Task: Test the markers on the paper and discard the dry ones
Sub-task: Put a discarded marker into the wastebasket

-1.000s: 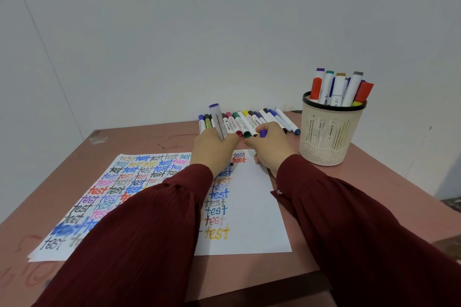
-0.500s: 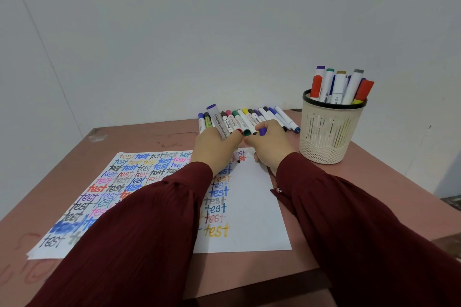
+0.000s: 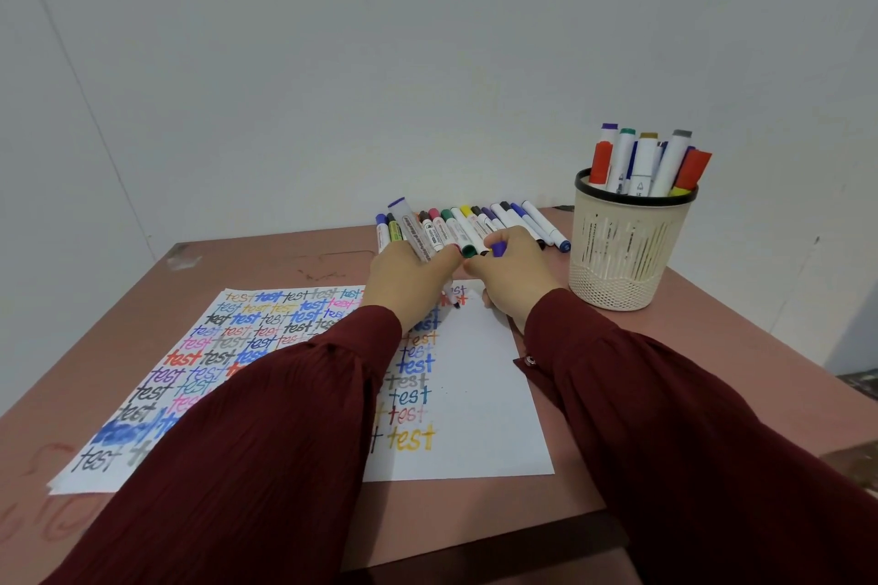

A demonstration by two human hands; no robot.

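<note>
One paper (image 3: 480, 394) sits by the table's (image 3: 266, 266) front edge, with the sleeves (image 3: 285, 418) covering its middle. About a dozen markers (image 3: 503, 218) line the far edge, and roughly seven more stand in the one cup (image 3: 622, 252). The left hand (image 3: 408, 280) grips a purple marker (image 3: 409, 226), and the right hand (image 3: 515, 280) pinches a purple cap (image 3: 499, 248).

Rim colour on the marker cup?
Black rim; the marker cup is beige below it. The head view shows it.
</note>
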